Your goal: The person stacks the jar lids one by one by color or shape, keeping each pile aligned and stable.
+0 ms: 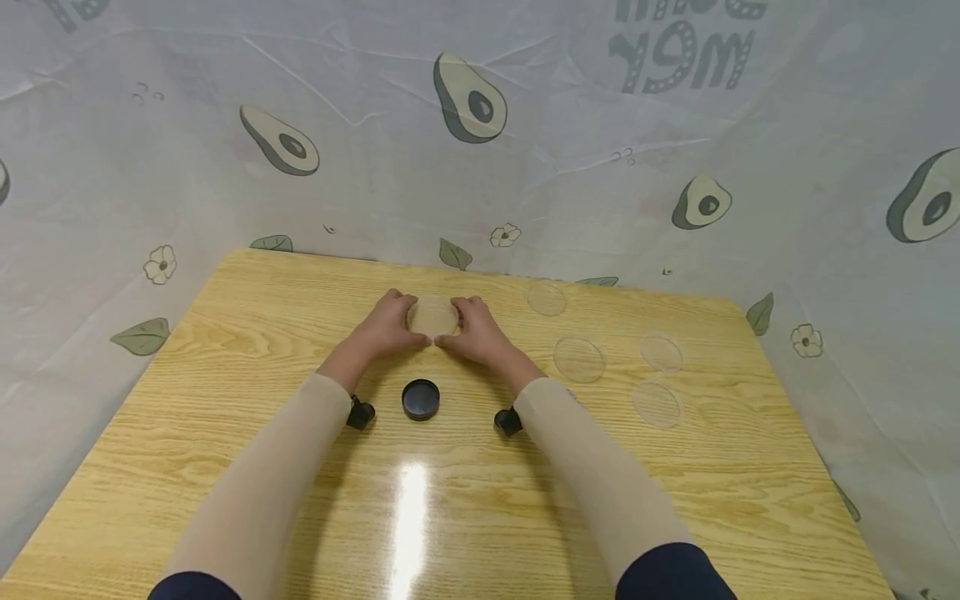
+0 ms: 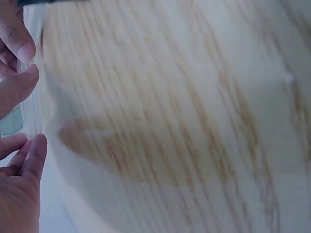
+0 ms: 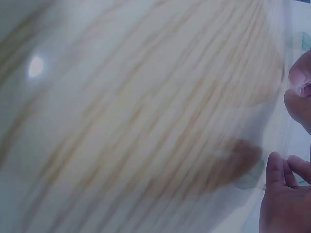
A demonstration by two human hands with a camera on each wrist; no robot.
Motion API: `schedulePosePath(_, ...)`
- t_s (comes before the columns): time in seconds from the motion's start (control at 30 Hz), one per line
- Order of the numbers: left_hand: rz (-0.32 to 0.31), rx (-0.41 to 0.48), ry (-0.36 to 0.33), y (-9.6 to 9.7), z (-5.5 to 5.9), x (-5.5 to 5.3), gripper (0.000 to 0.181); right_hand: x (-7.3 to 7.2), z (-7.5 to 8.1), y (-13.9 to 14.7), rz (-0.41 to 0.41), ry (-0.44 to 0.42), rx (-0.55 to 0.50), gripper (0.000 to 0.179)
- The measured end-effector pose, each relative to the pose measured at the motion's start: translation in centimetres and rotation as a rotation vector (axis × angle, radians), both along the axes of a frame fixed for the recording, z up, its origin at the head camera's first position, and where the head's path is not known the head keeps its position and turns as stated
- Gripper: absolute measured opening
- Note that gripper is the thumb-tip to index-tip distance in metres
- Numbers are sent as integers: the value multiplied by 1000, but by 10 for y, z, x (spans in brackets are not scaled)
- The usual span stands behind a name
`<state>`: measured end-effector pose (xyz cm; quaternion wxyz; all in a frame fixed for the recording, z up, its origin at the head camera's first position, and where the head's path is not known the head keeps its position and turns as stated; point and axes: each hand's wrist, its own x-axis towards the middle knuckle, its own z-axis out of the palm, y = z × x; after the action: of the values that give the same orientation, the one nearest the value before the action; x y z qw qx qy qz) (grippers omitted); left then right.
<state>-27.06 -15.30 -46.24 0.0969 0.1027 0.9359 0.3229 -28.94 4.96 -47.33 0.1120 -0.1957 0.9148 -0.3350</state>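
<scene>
Wooden table (image 1: 247, 350) before a printed cloth (image 1: 360, 175), two hands round one clear piece

The pale cloth, patterned with avocados, leaves and flowers, hangs behind the table's far edge. Both forearms, in beige sleeves (image 1: 258, 467), reach forward from the near side and slant inward. The left hand (image 1: 390, 323) and right hand (image 1: 478, 327) face each other over the far middle of the table, thumbs toward the person, fingers farther off, each bent into a C. The thumb tips come close together at the near edge of the clear piece (image 1: 433, 314). Both hands grip it, one from each side, with curled fingers and thumbs. Whether it touches the wood, I cannot tell; its depth is unclear too.

A black lid (image 1: 420, 400) sits on the table between the wrists, nearer the person than the hands. Four clear discs (image 1: 578, 359) lie apart from one another to the right of the right hand.
</scene>
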Motion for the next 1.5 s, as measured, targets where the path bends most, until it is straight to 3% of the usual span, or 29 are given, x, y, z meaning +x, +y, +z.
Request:
schedulePosePath(0.37, -48, -24, 34, 20, 17, 14, 85, 23, 21, 26, -5, 8, -9, 79)
schedulePosePath(0.63, -89, -39, 42, 47, 37, 36, 86, 50, 35, 56, -46, -17, -81, 80)
schedulePosePath(0.87, -116, -41, 28, 75, 46, 58, 84, 78, 41, 85, -53, -4, -112, 77)
schedulePosePath(1.0, -129, -39, 32, 90, 44, 70, 83, 95, 40, 99, -76, -11, -85, 79)
schedulePosePath(1.2, -150, -25, 33, 108, 32, 84, 82, 116, 34, 117, -83, -10, -55, 78)
schedulePosePath(1.5, -164, 27, 30, 127, 11, 99, 81, 131, 22, 135, -102, 20, 20, 75)
